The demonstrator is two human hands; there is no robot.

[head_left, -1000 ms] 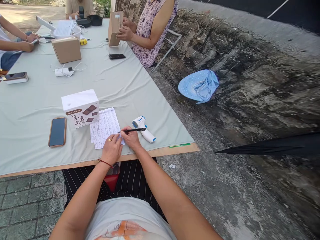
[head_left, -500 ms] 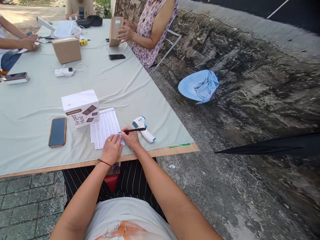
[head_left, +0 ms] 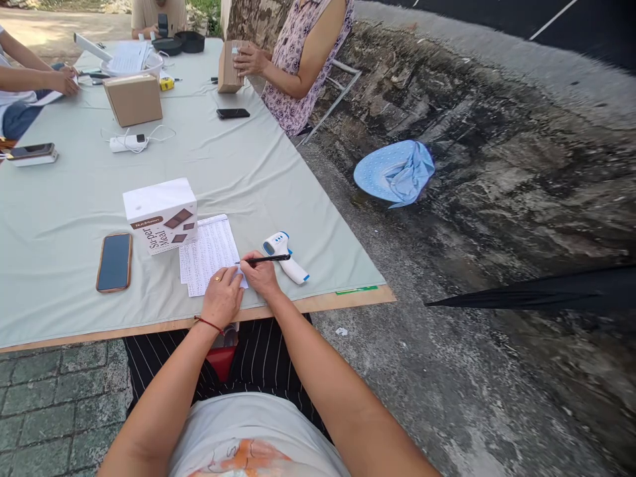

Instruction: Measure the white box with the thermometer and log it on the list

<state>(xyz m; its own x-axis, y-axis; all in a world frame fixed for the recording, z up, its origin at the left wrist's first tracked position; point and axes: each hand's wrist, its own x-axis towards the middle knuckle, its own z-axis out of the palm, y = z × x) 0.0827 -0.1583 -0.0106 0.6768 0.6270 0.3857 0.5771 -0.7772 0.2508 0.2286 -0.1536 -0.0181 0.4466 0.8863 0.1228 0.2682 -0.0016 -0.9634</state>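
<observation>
My right hand [head_left: 259,273] is closed round a black pen [head_left: 268,259], its tip down at the paper. Fingers stretched out, my left hand [head_left: 222,295] lies flat on the lower right part of the written sheets [head_left: 206,255], which are covered in rows of handwriting. A white and blue infrared thermometer [head_left: 287,257] rests just right of the pen. Behind the sheets stands a white box [head_left: 161,215] with brown print, partly over their upper left edge. Left of it lies a phone [head_left: 114,263] in a brown case.
Farther up the cloth-covered table [head_left: 238,165] are a cardboard box [head_left: 133,99], a white cabled device [head_left: 128,142] and a black phone [head_left: 233,113]. A person at the right holds a small carton [head_left: 230,67]. A blue hat [head_left: 395,172] lies off the table's right side.
The person at the right has turned the small carton and shifted their hands on it. The hand of the person at the left has moved slightly. My own hands stay in place.
</observation>
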